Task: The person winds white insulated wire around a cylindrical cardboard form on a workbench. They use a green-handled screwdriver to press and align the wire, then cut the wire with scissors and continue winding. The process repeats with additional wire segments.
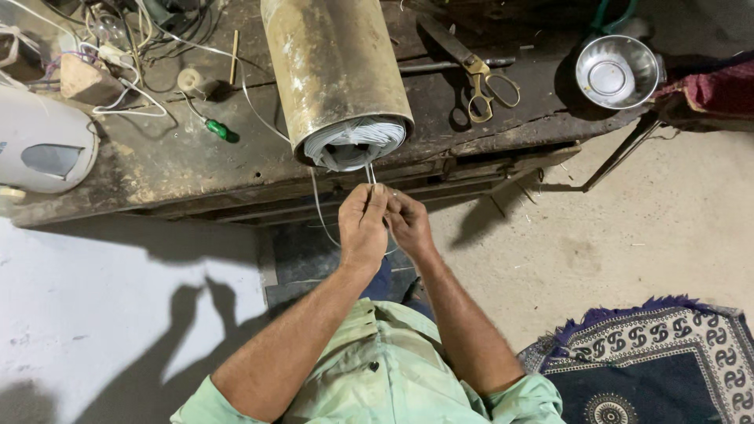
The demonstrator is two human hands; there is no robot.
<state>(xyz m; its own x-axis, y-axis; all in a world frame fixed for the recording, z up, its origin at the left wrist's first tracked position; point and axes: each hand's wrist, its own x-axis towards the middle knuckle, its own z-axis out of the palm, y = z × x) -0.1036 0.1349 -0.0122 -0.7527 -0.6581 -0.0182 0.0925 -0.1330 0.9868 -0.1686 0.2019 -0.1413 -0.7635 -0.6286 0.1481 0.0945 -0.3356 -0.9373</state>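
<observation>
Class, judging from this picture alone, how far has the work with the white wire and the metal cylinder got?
Done: white wire coils already sit packed inside the open end of the tarnished metal cylinder. In hand: left hand and right hand together pinch a white strand running from the coils. Left: that strand hangs outside the cylinder, and brass-handled scissors lie untouched on the worn wooden bench.

A small, rough workshop is showing here: a worn, stained wooden tabletop (181, 157) is carrying large scissors (479, 74), a green-handled screwdriver (220, 129), loose wires (118, 55) and a big metal cylinder (334, 71) packed with white wire. A bare concrete floor (628, 220) is lying beneath, with a patterned rug (660, 361) at one corner.
</observation>
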